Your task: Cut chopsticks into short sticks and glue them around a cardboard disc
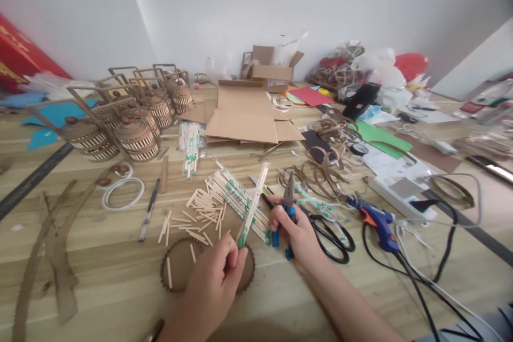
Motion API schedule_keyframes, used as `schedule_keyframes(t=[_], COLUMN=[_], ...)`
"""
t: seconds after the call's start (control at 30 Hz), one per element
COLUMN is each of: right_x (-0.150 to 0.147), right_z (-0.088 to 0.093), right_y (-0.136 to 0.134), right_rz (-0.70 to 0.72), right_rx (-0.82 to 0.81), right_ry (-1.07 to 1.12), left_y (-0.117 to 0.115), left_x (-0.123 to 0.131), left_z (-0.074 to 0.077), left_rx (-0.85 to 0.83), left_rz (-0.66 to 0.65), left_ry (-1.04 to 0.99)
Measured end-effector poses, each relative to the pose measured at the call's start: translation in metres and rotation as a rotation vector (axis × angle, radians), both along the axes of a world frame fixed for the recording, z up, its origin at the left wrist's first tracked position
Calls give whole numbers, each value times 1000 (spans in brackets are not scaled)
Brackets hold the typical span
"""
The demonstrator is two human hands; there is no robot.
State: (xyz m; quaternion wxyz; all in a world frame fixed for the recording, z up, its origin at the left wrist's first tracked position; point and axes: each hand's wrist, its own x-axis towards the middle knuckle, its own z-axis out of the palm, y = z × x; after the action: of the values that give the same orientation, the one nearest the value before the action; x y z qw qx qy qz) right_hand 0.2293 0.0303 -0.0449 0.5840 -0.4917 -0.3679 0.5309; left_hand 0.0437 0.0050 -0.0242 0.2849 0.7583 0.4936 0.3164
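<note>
My left hand [218, 278] is closed on the lower end of wrapped chopsticks [253, 206], a pale pair in a clear sleeve with green print, tilted upward. In my right hand [298, 235] are blue-handled pliers [289, 200], their dark jaws pointing up and looking closed. More wrapped chopsticks [234, 192] lie in a pile just beyond. Left of them is a heap of short cut sticks [202, 208]. Beneath my left hand sit two round cardboard discs with notched edges; the left disc [178, 275] carries a few short sticks, and the other is partly hidden.
Black-handled scissors [336, 240] and a blue glue gun [379, 222] with cables lie to the right. Several woven lidded baskets [136, 139] stand at the back left. Flattened cardboard [242, 123] is behind the sticks. A pen [149, 211] and white rings [123, 193] lie left.
</note>
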Motion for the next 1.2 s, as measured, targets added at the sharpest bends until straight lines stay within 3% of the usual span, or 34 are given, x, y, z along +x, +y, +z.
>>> schedule_keyframes(t=[0.23, 0.37, 0.5, 0.67, 0.8, 0.93, 0.97, 1.03, 1.13, 1.2], right_x=[-1, -3, -10, -31, -42, -32, -28, -22, -20, -22], right_z=[10, 12, 3, 0, 9, 21, 25, 31, 37, 37], right_y=[-2, -4, -12, -30, -37, -35, -35, -36, -41, -45], right_rz=[-56, -94, -76, 143, 267, 244, 259, 386, 688, 779], right_rx=[25, 37, 47, 98, 142, 57, 45, 37, 1, -31], right_ry=[127, 86, -58, -302, -337, -226, -237, -341, -498, -531], left_y=[-17, -21, -22, -23, -23, -18, -15, -8, 2, 7], left_x=[-4, -8, -6, -2, -1, -3, -4, -7, -10, -12], left_z=[-23, -19, -12, -14, -21, -18, -16, -10, -3, -1], left_rx=[-48, -1, 32, 24, 33, -83, -103, -172, -358, -419], left_rz=[-203, -233, -225, -169, -134, -146, -95, 63, 174, 231], left_ry=[88, 127, 70, 3, -68, -223, -283, -469, -842, -981])
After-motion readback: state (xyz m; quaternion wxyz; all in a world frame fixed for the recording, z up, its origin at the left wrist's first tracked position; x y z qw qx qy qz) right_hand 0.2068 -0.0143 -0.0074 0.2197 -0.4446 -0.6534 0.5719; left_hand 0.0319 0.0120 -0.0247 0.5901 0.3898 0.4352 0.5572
